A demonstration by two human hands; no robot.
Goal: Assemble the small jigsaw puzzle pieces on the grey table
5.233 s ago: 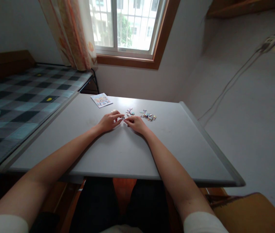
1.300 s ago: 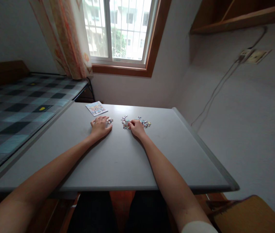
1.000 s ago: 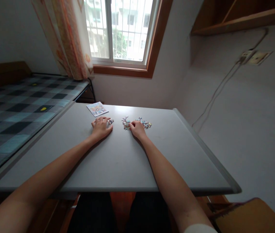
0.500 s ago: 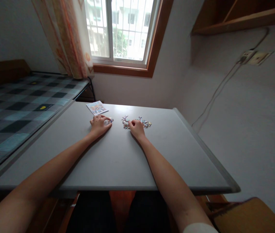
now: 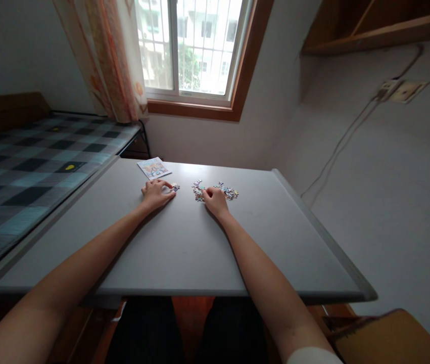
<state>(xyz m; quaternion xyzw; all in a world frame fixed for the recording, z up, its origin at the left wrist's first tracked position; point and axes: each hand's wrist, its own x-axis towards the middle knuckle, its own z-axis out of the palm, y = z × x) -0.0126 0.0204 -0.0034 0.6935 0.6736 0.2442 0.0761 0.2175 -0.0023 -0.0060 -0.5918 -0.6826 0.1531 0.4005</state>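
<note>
Tabletop (image 5: 184, 253) comes first: grey, smooth and matte, rectangular with a paler edge band and rounded corners. That slick surface is, I judge, the main risk, since a sweeping forearm or a hurried drag could skate the small pieces apart or off the far edge. Toward the far left corner lies a printed picture card (image 5: 154, 167), flat, thin and rectangular. Right of centre, near the far edge, loose jigsaw pieces (image 5: 228, 191) form a thin multicoloured scatter of knobbed shapes (too small to read singly). The right hand (image 5: 215, 199) rests at that scatter's left side with its fingers curled; I cannot tell whether it pinches a piece. The left hand (image 5: 154, 192) lies palm down, fingers spread and holding nothing, its fingertips at a small clump of pieces (image 5: 176, 187), which a careless push could break up.
</note>
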